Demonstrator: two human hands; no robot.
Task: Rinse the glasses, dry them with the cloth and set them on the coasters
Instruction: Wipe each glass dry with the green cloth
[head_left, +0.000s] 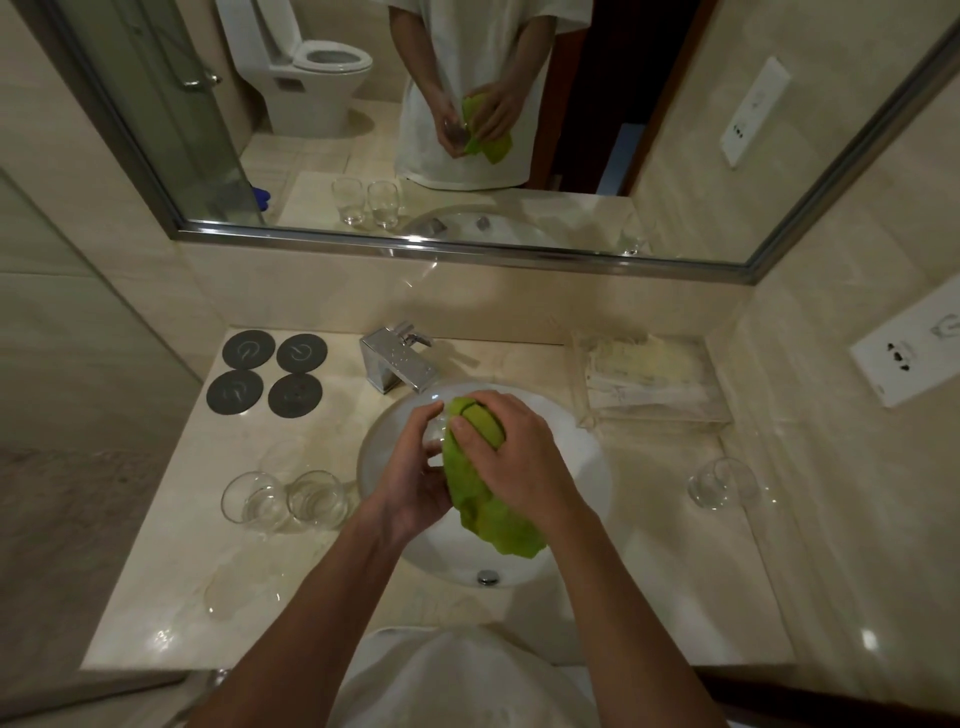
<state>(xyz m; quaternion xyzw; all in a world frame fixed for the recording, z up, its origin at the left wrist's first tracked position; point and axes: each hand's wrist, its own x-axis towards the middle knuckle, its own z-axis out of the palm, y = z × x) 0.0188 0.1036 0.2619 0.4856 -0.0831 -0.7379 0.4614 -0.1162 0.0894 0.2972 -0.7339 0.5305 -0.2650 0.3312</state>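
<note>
Over the white basin (587, 467), my left hand (410, 473) grips a clear glass (435, 434), mostly hidden by fingers and cloth. My right hand (511, 457) holds a green cloth (483, 499) pressed against that glass; the cloth hangs down toward the drain. Two clear glasses (253, 500) (317, 499) stand upright side by side on the counter left of the basin. Another glass (723, 482) stands on the counter at the right. Several dark round coasters (248, 349) lie bare in a square at the back left.
A chrome faucet (397, 364) stands behind the basin. A clear tray of packets (649, 379) sits at the back right. Water puddles (234, 592) lie on the left counter. The mirror (467, 130) runs along the back wall; a wall socket (904, 358) is at right.
</note>
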